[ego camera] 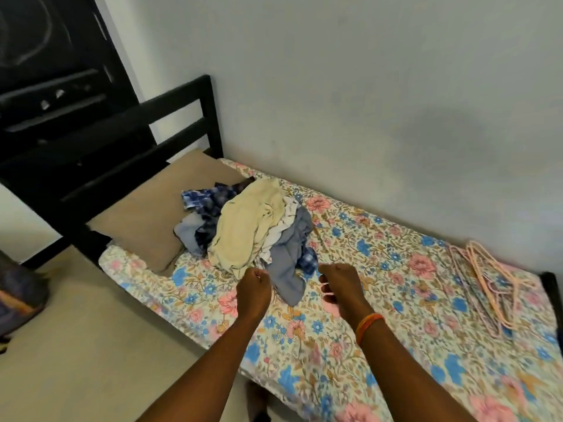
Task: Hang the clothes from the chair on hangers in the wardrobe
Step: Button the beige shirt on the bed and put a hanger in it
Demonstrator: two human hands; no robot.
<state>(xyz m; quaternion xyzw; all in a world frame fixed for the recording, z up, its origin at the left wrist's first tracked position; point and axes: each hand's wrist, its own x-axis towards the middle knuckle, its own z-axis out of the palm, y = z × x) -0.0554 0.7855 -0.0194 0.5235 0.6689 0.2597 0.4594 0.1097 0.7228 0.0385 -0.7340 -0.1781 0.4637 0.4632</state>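
A heap of clothes (253,229) lies on the bed: a cream garment on top, grey and blue-checked pieces under and around it. Several pink hangers (490,281) lie in a loose pile near the far right end of the bed. My left hand (254,287) hovers just short of the heap's near edge, fingers curled with nothing in them. My right hand (341,284), an orange band on its wrist, hangs beside the grey cloth, fingers curled and holding nothing. Both hands are apart from the clothes. No chair or wardrobe is in view.
The bed (380,300) has a floral sheet, a tan pillow (152,217) at its head and a black slatted headboard (146,138). A pale wall runs along its far side. Beige floor lies to the left, with a dark bag (18,293) at the left edge.
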